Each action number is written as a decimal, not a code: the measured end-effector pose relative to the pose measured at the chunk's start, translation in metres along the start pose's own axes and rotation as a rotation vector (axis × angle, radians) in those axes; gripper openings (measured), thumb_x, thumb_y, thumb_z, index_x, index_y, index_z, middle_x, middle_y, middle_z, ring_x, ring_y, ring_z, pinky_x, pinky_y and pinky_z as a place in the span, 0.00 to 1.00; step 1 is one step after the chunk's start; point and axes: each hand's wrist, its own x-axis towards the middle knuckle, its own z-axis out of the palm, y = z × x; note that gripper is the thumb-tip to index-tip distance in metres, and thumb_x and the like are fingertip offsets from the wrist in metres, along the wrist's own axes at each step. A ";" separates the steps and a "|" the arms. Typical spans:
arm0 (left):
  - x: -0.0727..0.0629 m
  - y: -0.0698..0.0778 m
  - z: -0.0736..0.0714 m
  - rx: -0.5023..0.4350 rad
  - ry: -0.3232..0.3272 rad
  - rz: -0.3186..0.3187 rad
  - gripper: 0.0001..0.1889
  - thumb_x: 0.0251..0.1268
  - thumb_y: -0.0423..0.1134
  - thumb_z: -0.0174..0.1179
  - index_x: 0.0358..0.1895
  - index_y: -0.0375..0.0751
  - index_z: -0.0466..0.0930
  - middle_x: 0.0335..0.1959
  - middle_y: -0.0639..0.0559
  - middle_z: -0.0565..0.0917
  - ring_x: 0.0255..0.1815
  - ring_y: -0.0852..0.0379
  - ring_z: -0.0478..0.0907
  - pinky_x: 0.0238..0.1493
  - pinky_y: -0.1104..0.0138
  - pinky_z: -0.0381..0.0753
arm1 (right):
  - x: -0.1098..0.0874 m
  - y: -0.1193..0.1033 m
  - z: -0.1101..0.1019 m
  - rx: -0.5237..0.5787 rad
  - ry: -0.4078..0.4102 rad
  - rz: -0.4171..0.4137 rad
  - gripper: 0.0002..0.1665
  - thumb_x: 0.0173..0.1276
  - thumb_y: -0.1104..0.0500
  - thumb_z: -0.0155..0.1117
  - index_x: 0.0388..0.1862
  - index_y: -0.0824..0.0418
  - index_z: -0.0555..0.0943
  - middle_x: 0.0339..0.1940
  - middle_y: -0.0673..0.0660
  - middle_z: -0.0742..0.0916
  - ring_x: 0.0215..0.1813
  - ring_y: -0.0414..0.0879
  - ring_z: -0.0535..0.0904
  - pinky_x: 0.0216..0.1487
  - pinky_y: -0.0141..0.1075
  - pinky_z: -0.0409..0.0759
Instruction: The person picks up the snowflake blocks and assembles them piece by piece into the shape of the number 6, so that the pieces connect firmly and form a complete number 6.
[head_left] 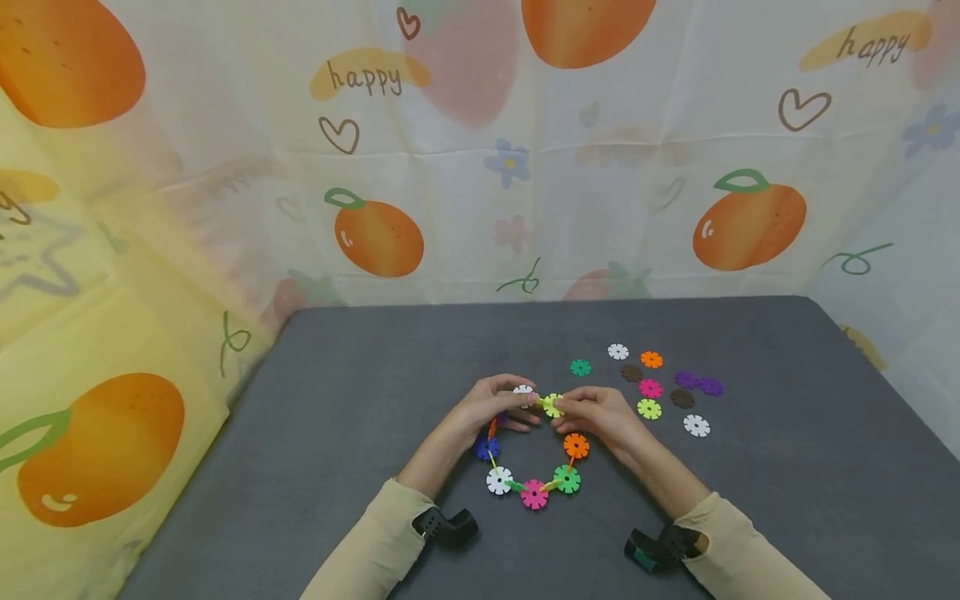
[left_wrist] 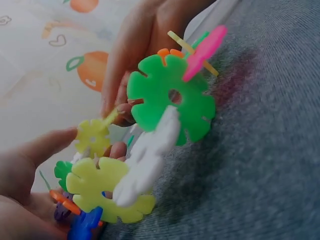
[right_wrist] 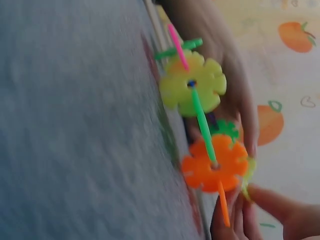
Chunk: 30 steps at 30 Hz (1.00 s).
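A chain of flower-shaped, slotted plastic discs curves into a ring between my hands, with a pink disc (head_left: 535,495) and a white disc (head_left: 499,480) on its near side. My left hand (head_left: 491,406) pinches the chain's far left part, by another white disc (head_left: 522,391). From the right, my right hand (head_left: 600,414) pinches a yellow disc (head_left: 553,406) between thumb and fingers. In the left wrist view, this small yellow disc (left_wrist: 92,137) stands between both hands' fingertips. Below my right hand hangs an orange disc (head_left: 576,446). Fingers partly hide the joints at the top.
Loose discs lie on the grey table (head_left: 360,375) to the right of my hands, among them a green disc (head_left: 581,367), an orange disc (head_left: 652,359), a lime disc (head_left: 649,409) and two purple discs (head_left: 697,383). A printed curtain (head_left: 465,225) hangs behind the table.
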 end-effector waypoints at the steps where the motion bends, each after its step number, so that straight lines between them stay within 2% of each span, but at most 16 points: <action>1: 0.000 0.000 -0.001 0.004 -0.004 -0.004 0.20 0.65 0.44 0.64 0.56 0.37 0.78 0.46 0.43 0.87 0.37 0.53 0.88 0.42 0.58 0.88 | 0.001 -0.001 -0.001 -0.024 0.004 -0.009 0.24 0.69 0.56 0.65 0.53 0.75 0.78 0.32 0.55 0.89 0.34 0.44 0.87 0.43 0.38 0.87; 6: 0.001 -0.001 -0.004 -0.011 -0.012 -0.017 0.22 0.70 0.49 0.58 0.57 0.35 0.78 0.52 0.42 0.84 0.39 0.53 0.88 0.44 0.59 0.88 | 0.005 -0.003 -0.007 -0.117 0.061 -0.089 0.26 0.70 0.53 0.64 0.54 0.75 0.79 0.35 0.57 0.88 0.34 0.45 0.86 0.40 0.40 0.88; 11: 0.001 -0.003 -0.003 -0.026 -0.010 -0.016 0.21 0.72 0.46 0.56 0.57 0.34 0.78 0.51 0.38 0.85 0.39 0.53 0.88 0.44 0.59 0.88 | 0.010 -0.004 -0.016 -0.252 0.193 -0.207 0.21 0.70 0.57 0.64 0.52 0.73 0.81 0.39 0.68 0.88 0.32 0.43 0.85 0.36 0.36 0.86; 14: 0.002 -0.003 -0.003 -0.023 -0.006 -0.013 0.19 0.71 0.44 0.57 0.56 0.32 0.78 0.50 0.38 0.86 0.37 0.54 0.88 0.43 0.59 0.88 | 0.016 -0.004 -0.021 -0.336 0.283 -0.250 0.18 0.68 0.61 0.65 0.51 0.72 0.82 0.41 0.70 0.87 0.28 0.41 0.81 0.31 0.32 0.84; 17: 0.001 -0.003 -0.002 -0.002 0.004 -0.014 0.20 0.69 0.44 0.60 0.55 0.31 0.79 0.47 0.39 0.87 0.34 0.55 0.88 0.41 0.60 0.88 | 0.024 -0.004 -0.025 -0.386 0.325 -0.264 0.18 0.66 0.63 0.66 0.52 0.72 0.82 0.43 0.70 0.86 0.22 0.39 0.78 0.26 0.31 0.81; 20: 0.000 -0.001 -0.002 0.022 0.010 -0.024 0.19 0.67 0.44 0.63 0.52 0.32 0.80 0.43 0.41 0.87 0.31 0.55 0.88 0.38 0.61 0.88 | 0.031 -0.004 -0.028 -0.391 0.338 -0.259 0.19 0.64 0.64 0.67 0.52 0.73 0.81 0.43 0.71 0.85 0.16 0.38 0.75 0.22 0.31 0.79; 24: 0.000 0.001 -0.004 0.045 -0.012 -0.029 0.15 0.66 0.43 0.63 0.45 0.32 0.82 0.46 0.42 0.87 0.28 0.55 0.88 0.36 0.61 0.88 | 0.037 -0.004 -0.032 -0.400 0.325 -0.239 0.20 0.64 0.65 0.67 0.54 0.72 0.80 0.41 0.70 0.84 0.15 0.37 0.75 0.19 0.32 0.80; 27: 0.001 0.002 -0.006 0.065 -0.034 -0.030 0.14 0.66 0.42 0.63 0.41 0.31 0.82 0.49 0.42 0.86 0.27 0.55 0.88 0.34 0.60 0.88 | 0.038 -0.006 -0.034 -0.462 0.310 -0.227 0.22 0.64 0.64 0.67 0.56 0.72 0.80 0.40 0.67 0.83 0.14 0.37 0.73 0.18 0.33 0.79; 30: 0.003 0.005 -0.006 0.107 -0.053 -0.041 0.14 0.65 0.42 0.63 0.42 0.32 0.82 0.47 0.43 0.87 0.25 0.57 0.87 0.32 0.62 0.88 | 0.038 -0.008 -0.034 -0.538 0.309 -0.228 0.19 0.63 0.63 0.68 0.51 0.71 0.82 0.39 0.68 0.85 0.12 0.37 0.70 0.17 0.34 0.76</action>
